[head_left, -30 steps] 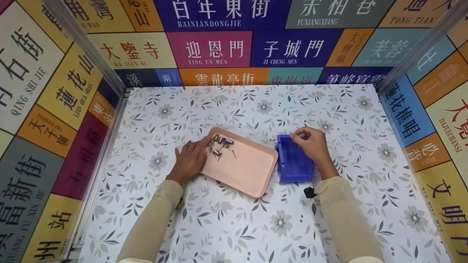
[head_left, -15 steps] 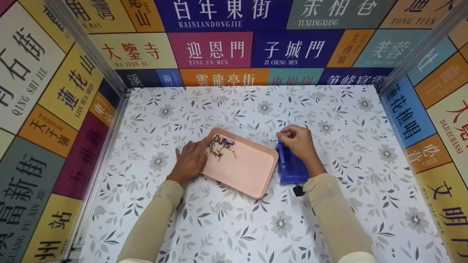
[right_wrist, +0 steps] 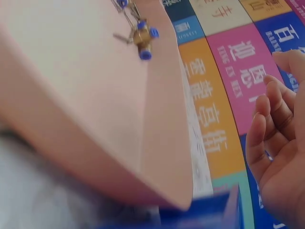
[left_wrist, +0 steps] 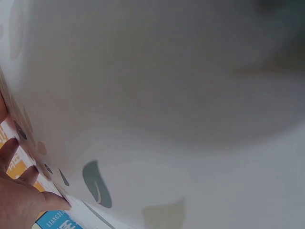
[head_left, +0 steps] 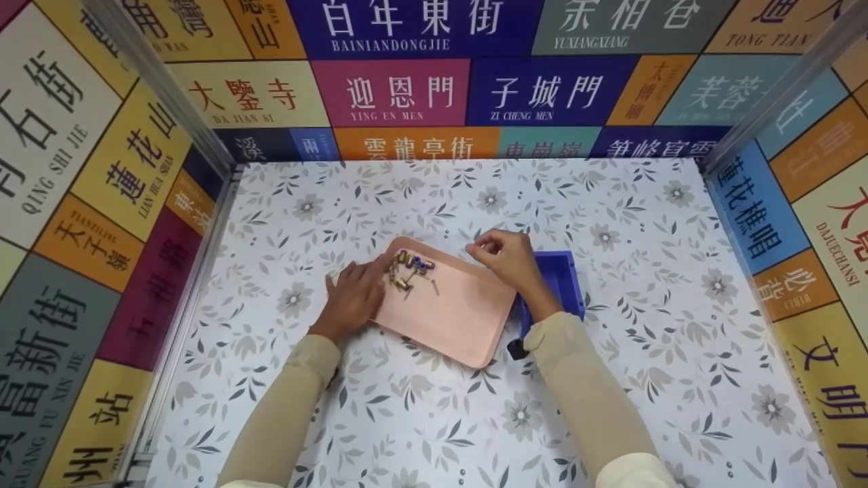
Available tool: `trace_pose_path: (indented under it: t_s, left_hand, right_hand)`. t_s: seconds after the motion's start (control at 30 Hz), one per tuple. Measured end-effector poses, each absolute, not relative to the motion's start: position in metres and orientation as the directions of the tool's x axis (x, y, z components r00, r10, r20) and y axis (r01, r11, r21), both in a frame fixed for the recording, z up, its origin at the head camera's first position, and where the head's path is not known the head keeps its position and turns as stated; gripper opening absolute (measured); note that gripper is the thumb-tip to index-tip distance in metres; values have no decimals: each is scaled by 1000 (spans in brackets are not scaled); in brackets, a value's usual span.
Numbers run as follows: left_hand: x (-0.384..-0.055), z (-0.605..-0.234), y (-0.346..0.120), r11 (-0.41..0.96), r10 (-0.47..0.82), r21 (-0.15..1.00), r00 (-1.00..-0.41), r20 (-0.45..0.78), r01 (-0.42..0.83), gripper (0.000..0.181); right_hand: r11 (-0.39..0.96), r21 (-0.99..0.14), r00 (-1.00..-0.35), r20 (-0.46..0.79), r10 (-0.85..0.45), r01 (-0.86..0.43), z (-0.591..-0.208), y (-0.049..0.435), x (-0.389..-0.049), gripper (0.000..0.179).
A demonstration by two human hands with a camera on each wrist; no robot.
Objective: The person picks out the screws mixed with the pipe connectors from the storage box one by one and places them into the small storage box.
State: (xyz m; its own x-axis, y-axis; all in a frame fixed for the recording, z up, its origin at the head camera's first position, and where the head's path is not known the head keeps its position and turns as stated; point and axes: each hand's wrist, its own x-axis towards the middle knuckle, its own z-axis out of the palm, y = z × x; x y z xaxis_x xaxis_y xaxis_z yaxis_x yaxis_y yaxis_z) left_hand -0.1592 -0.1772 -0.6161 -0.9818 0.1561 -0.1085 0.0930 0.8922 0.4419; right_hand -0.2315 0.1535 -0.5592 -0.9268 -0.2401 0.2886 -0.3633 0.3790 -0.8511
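Against the left side of the pink tray [head_left: 451, 315] lies my left hand [head_left: 351, 297], its fingers extended along the edge. In the left wrist view, its fingertips touch the patterned surface. My right hand [head_left: 510, 257] hovers over the tray's far right corner. The right wrist view shows that hand's [right_wrist: 283, 138] fingers loosely curled, with nothing seen between them. Several brass push-in fittings with blue collars [right_wrist: 143, 39] and thin metal screws or pins [head_left: 435, 287] lie in the tray's far left corner. Part of the blue bin [head_left: 566, 274] is hidden beneath my right wrist.
The blue bin stands just right of the tray. White floral covering [head_left: 434, 196] spreads over the table around both. Panels with printed street names [head_left: 400, 91] enclose the table at the back and sides.
My right hand has moved left from above the blue bin to the tray's far right corner. The left hand, tray and fittings have stayed in place.
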Motion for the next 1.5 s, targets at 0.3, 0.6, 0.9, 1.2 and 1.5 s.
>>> trace_pose_path:
  t_s: [0.3,0.6,0.9,1.2,1.5]
  left_hand:
    - [-159,-618,-179,878,177,462,-982,-70,125,54]
    - [-158,-617,-175,898,151,432,-981,-121,84,55]
    - [-158,-617,-176,893,153,441,-982,-114,88,55]
    - [-158,-618,-177,885,154,455,-983,-96,95,54]
    - [-158,-616,-178,885,150,456,-983,-102,88,55]
  right_hand:
    - [406,-842,-919,234,-318,-355,-564,120,-237,17]
    - [475,-792,-895,191,-404,-384,-585,108,-235,11]
    - [505,-769,-891,178,-419,-391,-597,100,-237,14]
    - [490,-750,-864,214,-456,-445,-602,90,-239,17]
    - [521,-765,-874,111,-473,-379,-607,85,-237,16]
